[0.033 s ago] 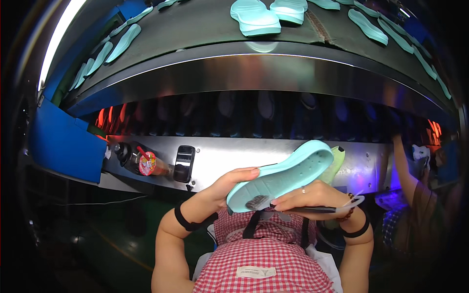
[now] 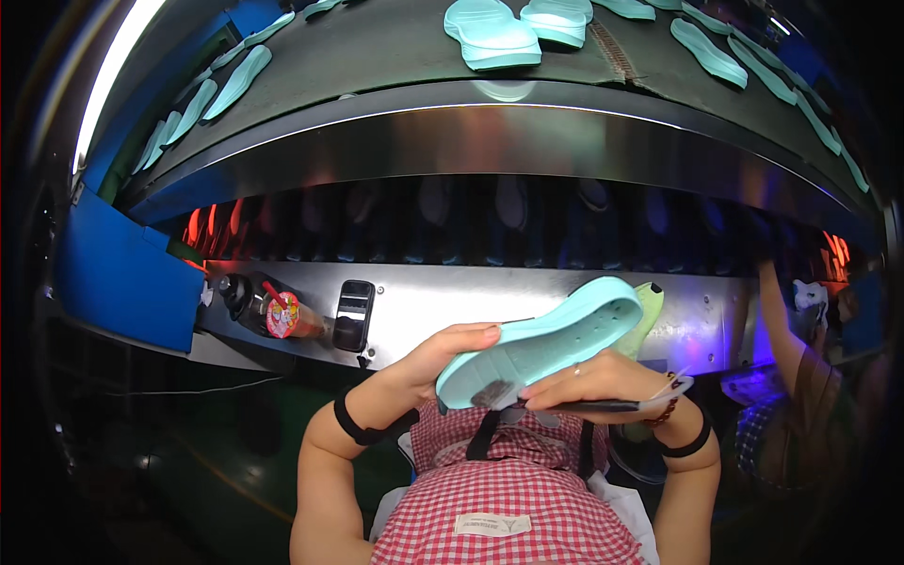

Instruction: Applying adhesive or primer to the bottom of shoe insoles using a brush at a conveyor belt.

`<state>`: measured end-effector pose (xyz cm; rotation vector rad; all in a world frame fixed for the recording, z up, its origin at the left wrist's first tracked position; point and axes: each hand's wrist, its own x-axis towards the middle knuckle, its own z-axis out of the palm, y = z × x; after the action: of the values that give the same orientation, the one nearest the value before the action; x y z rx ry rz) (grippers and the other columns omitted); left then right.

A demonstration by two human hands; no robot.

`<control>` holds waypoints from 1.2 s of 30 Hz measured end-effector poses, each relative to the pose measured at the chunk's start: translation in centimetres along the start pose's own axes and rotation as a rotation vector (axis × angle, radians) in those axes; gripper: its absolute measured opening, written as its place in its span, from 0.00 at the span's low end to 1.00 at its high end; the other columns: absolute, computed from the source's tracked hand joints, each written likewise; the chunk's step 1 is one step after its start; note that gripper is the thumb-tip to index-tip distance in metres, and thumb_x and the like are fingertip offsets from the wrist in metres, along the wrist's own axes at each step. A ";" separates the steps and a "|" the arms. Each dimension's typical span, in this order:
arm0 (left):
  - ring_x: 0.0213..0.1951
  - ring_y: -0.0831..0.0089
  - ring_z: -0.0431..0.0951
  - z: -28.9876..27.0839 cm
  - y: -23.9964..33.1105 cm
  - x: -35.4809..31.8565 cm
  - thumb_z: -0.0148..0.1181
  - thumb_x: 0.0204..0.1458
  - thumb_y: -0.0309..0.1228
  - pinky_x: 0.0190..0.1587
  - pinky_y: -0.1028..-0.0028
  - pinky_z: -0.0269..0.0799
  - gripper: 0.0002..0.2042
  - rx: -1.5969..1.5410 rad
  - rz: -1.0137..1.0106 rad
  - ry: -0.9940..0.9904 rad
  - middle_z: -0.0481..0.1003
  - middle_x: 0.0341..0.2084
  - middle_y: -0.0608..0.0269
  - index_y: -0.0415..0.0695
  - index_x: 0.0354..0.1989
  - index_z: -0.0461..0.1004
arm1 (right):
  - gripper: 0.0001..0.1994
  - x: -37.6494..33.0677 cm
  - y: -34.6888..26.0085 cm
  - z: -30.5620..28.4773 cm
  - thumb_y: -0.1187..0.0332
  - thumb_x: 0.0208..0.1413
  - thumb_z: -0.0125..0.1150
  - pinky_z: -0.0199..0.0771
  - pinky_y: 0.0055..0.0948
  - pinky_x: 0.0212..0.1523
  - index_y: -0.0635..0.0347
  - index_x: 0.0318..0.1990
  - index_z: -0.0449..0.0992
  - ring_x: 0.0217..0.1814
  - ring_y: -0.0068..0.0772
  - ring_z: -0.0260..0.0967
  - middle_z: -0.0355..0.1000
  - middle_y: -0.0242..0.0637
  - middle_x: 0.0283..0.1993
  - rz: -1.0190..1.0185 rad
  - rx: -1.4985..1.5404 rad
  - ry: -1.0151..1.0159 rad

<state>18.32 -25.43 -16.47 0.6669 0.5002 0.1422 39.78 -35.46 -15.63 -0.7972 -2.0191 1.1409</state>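
Mint shoe sole [image 2: 541,344], left hand [image 2: 428,363], brush [image 2: 565,403]

a shoe sole [image 2: 541,344] sits tilted between the two hands, its far end raised toward the right. the left hand [image 2: 435,363] is at its left end, the right hand [image 2: 603,379] just below its right half, with a brush [image 2: 565,403] lying across under the sole. behind them runs a metal ledge [image 2: 452,311]; on its left part stand a bottle [image 2: 282,315] and, right of it, a phone [image 2: 353,314]. above, a conveyor belt [image 2: 377,56] carries more soles [image 2: 490,33]. another person's arm [image 2: 782,320] reaches up at far right.
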 end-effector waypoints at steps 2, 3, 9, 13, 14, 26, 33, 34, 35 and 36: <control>0.47 0.68 0.69 0.0 -0.1 0.3 0.49 0.52 0.37 0.49 0.73 0.66 0.24 0.075 -0.010 -0.007 0.66 0.48 0.49 0.34 0.54 0.59 | 0.15 -0.4 0.1 0.1 0.76 0.42 0.56 0.71 0.29 0.42 0.56 0.42 0.73 0.43 0.37 0.71 0.71 0.36 0.45 -0.058 -0.039 -0.020; 0.47 0.69 0.69 -0.5 -0.3 0.1 0.50 0.52 0.38 0.47 0.74 0.67 0.24 0.104 -0.033 0.040 0.66 0.47 0.49 0.34 0.54 0.60 | 0.15 -0.3 -0.7 -0.3 0.76 0.42 0.55 0.71 0.28 0.41 0.56 0.42 0.73 0.43 0.37 0.71 0.71 0.35 0.45 0.008 -0.199 -0.151; 0.44 0.70 0.71 -0.3 -0.2 -0.2 0.50 0.52 0.37 0.43 0.76 0.70 0.24 0.143 -0.007 0.083 0.67 0.46 0.51 0.35 0.54 0.60 | 0.14 -1.1 -0.4 -1.1 0.75 0.43 0.50 0.72 0.27 0.38 0.54 0.40 0.73 0.40 0.36 0.72 0.71 0.33 0.44 0.036 -0.234 -0.026; 0.46 0.69 0.70 -1.1 -0.4 -0.7 0.50 0.52 0.36 0.45 0.75 0.69 0.24 0.126 -0.020 0.122 0.66 0.47 0.51 0.34 0.54 0.60 | 0.14 -1.4 -1.8 -2.5 0.74 0.44 0.52 0.72 0.28 0.38 0.55 0.41 0.73 0.40 0.36 0.72 0.71 0.35 0.45 0.100 -0.297 -0.164; 0.46 0.69 0.70 -0.8 -0.2 -1.0 0.50 0.52 0.36 0.45 0.75 0.69 0.24 0.110 0.022 0.108 0.66 0.48 0.51 0.34 0.55 0.59 | 0.14 -1.7 -1.2 -2.3 0.74 0.44 0.52 0.72 0.28 0.38 0.55 0.41 0.73 0.40 0.36 0.72 0.71 0.35 0.45 0.102 -0.296 -0.161; 0.51 0.56 0.66 -2.3 -2.1 1.5 0.40 0.53 0.40 0.53 0.58 0.62 0.26 -0.152 0.193 0.106 0.62 0.52 0.46 0.36 0.58 0.52 | 0.12 -2.4 1.4 0.7 0.74 0.51 0.52 0.72 0.27 0.41 0.72 0.42 0.70 0.40 0.35 0.72 0.71 0.49 0.40 0.218 0.813 0.536; 0.51 0.47 0.64 -2.0 -4.1 3.0 0.34 0.54 0.44 0.49 0.44 0.60 0.26 -0.664 0.175 -0.113 0.60 0.53 0.45 0.40 0.58 0.53 | 0.12 -1.7 3.8 2.7 0.70 0.54 0.48 0.72 0.22 0.28 0.71 0.41 0.69 0.29 0.31 0.73 0.72 0.44 0.31 0.281 1.187 0.913; 0.51 0.47 0.64 -1.9 -4.1 3.1 0.34 0.54 0.44 0.49 0.44 0.60 0.26 -0.664 0.176 -0.113 0.60 0.53 0.45 0.40 0.58 0.53 | 0.12 -1.7 3.9 3.0 0.70 0.54 0.48 0.72 0.22 0.28 0.71 0.41 0.69 0.29 0.31 0.73 0.72 0.44 0.31 0.281 1.186 0.911; 0.50 0.47 0.64 -1.8 -4.1 3.2 0.34 0.54 0.44 0.49 0.44 0.61 0.26 -0.666 0.187 -0.043 0.59 0.53 0.45 0.40 0.58 0.53 | 0.12 -1.7 4.0 3.5 0.70 0.54 0.48 0.71 0.21 0.26 0.70 0.41 0.70 0.27 0.29 0.72 0.72 0.42 0.29 0.321 1.133 0.862; 0.50 0.47 0.65 -1.8 -4.0 3.3 0.35 0.54 0.43 0.49 0.44 0.61 0.26 -0.667 0.194 0.026 0.59 0.53 0.44 0.40 0.58 0.54 | 0.12 -1.6 4.0 3.9 0.70 0.54 0.48 0.70 0.20 0.25 0.70 0.40 0.71 0.25 0.27 0.71 0.72 0.41 0.27 0.360 1.078 0.816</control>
<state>20.19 -26.61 -21.53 0.0573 0.3790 0.4771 38.30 -36.84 -21.06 -0.8231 -0.4537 1.5133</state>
